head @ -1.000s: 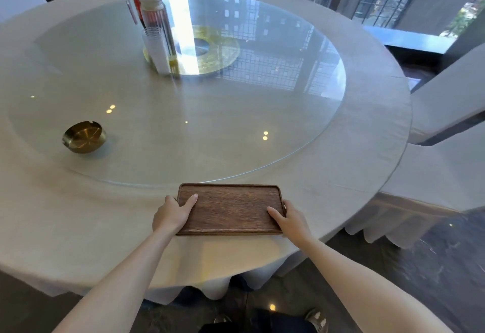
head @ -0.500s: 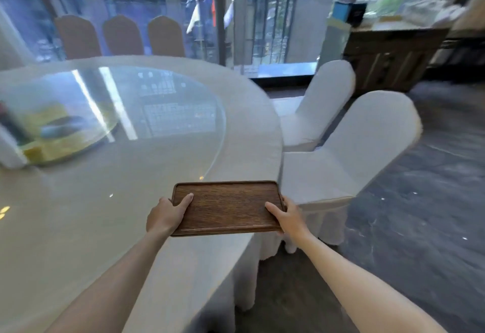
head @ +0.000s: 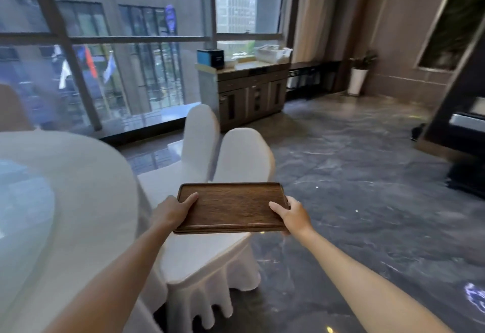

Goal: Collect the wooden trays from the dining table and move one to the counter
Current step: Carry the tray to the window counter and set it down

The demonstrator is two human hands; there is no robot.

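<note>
white-clothed dining table (head: 86, 180), glass top (head: 23, 201)

Tray (head: 231, 205) dark wood w/ visible grain, satin; chairs (head: 244, 154) in matt white cloth; floor (head: 354, 175) glossy dark stone; tabletop (head: 78, 175) white cloth.

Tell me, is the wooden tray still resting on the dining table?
Apart. The head view shows the wooden tray carried clear of the dining table, above a covered chair.

Dark grey marbled glossy floor (head: 354, 201) reflects small lights. Tall dark-framed windows (head: 118, 44) show grey buildings and flags. Two white fabric-covered chairs (head: 244, 157) stand near a brown wooden sideboard (head: 252, 94), beige curtain (head: 315, 12) and white-potted plant (head: 358, 75).
</note>
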